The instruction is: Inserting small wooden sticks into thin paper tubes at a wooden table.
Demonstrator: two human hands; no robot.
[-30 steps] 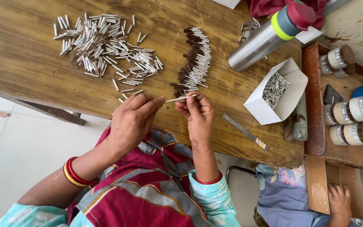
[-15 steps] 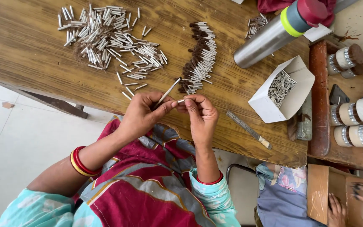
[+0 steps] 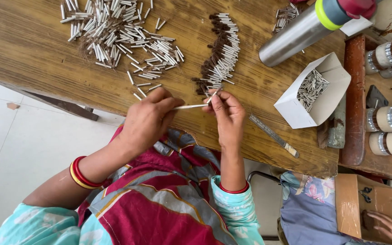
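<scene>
My left hand point(image 3: 148, 119) pinches one end of a thin pale stick point(image 3: 191, 106) held level over the table's front edge. My right hand point(image 3: 225, 115) grips the stick's other end together with a small white tube point(image 3: 212, 96). Just beyond the hands lies a row of white tubes with dark brown tufted ends point(image 3: 219, 52). A loose heap of plain white tubes point(image 3: 116, 34) is spread at the far left of the wooden table point(image 3: 32, 59).
A white paper box of tubes point(image 3: 316, 90) stands right of the hands, a metal flask point(image 3: 305, 29) behind it, a thin metal tool point(image 3: 273, 135) near the edge. Banded jars point(image 3: 386, 118) fill a wooden tray at right. Another person's hand point(image 3: 389, 227) rests on a cardboard box point(image 3: 364, 204).
The stick has swung from a tilted pose to level between my hands. The other person's hand has moved onto the cardboard box at lower right.
</scene>
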